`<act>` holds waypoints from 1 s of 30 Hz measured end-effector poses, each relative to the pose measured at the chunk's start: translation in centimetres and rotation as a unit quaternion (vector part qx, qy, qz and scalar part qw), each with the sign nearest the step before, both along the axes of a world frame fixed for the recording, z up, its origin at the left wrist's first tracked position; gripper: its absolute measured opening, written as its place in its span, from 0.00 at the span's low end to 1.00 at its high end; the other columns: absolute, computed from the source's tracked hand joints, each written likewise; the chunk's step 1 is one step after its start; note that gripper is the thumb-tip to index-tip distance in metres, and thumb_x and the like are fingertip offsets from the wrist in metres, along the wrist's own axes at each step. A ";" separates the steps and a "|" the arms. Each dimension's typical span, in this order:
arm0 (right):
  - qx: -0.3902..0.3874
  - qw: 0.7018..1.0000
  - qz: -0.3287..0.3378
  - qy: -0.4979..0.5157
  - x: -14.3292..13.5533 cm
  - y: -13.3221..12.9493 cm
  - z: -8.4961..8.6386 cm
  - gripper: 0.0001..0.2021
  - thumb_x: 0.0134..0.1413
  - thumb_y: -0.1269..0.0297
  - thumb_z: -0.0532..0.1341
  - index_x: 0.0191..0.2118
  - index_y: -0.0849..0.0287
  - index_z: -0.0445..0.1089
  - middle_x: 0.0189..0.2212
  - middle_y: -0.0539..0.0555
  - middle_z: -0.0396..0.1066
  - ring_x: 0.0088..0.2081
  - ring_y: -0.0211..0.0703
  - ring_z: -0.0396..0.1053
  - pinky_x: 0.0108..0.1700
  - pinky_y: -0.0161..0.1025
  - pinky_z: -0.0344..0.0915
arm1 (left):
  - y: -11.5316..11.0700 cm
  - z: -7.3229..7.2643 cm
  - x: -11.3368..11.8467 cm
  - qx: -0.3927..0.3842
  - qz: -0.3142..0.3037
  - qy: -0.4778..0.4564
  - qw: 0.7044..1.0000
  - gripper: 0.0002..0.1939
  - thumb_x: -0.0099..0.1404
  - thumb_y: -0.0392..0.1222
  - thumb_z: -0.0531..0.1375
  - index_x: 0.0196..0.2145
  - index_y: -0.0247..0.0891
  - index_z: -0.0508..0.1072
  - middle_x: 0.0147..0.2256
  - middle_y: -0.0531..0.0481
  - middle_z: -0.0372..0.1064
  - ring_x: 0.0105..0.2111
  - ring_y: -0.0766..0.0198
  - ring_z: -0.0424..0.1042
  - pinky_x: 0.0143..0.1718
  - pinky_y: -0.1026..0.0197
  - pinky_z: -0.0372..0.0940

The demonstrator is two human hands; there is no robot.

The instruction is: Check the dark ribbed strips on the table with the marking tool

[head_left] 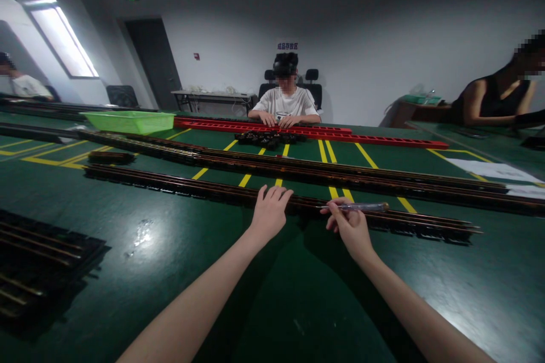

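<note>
A long dark strip with copper-coloured rails [170, 182] lies across the table in front of me. My left hand [271, 212] rests on its near side, fingers stretched out and slightly apart. In my right hand [347, 224] is a slim screwdriver [366, 207] with a see-through handle, held level along the strip. Its thin shaft points left, towards my left hand, and the tip is over or against the strip; which one I cannot tell. Part of the strip is hidden behind both hands.
Behind it run more long dark strips [383, 180]. A short piece [110, 157] lies left, near a green basket [131, 122]. Dark railed pieces [38, 255] fill the near left. Across the table a person [287, 103] handles red slotted bars [395, 140] beside small black parts [268, 139].
</note>
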State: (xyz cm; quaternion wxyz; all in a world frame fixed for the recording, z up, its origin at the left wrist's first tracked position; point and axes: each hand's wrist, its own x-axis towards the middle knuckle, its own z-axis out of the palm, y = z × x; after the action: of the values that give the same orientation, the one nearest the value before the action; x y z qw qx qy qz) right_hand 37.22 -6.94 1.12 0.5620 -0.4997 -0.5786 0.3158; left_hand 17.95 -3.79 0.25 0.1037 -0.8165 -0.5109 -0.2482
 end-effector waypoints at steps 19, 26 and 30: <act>0.010 1.000 0.016 -0.014 0.2 0.3 -0.3 0.20 0.50 0.44 0.59 0.33 0.59 0.66 0.27 0.56 0.74 0.18 0.37 0.66 0.18 0.33 0.60 | 0.1 0.1 -0.2 -0.025 0.003 0.000 1.000 0.27 0.58 0.22 0.49 0.52 0.39 0.67 0.53 0.47 0.67 0.56 0.58 0.61 0.62 0.44 0.49; -0.006 1.000 0.017 -0.002 0.0 0.1 0.2 0.22 0.46 0.41 0.61 0.32 0.59 0.65 0.26 0.56 0.74 0.17 0.37 0.66 0.16 0.33 0.59 | 0.5 -0.2 -0.7 -0.035 -0.036 -0.027 0.998 0.28 0.59 0.22 0.45 0.52 0.39 0.67 0.51 0.48 0.68 0.54 0.62 0.63 0.61 0.48 0.52; -0.014 1.000 0.018 0.006 0.1 0.1 0.3 0.23 0.44 0.41 0.62 0.32 0.59 0.66 0.26 0.56 0.75 0.17 0.37 0.66 0.16 0.32 0.60 | 0.5 -0.1 -0.8 -0.039 -0.041 -0.037 0.998 0.26 0.62 0.24 0.44 0.53 0.38 0.67 0.51 0.49 0.68 0.54 0.62 0.63 0.59 0.49 0.53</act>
State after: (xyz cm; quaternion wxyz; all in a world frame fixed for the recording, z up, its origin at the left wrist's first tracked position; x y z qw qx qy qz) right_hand 37.28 -6.82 1.41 0.5529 -0.4950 -0.5795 0.3369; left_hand 17.20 -3.27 0.18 0.0427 -0.8307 -0.4893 -0.2620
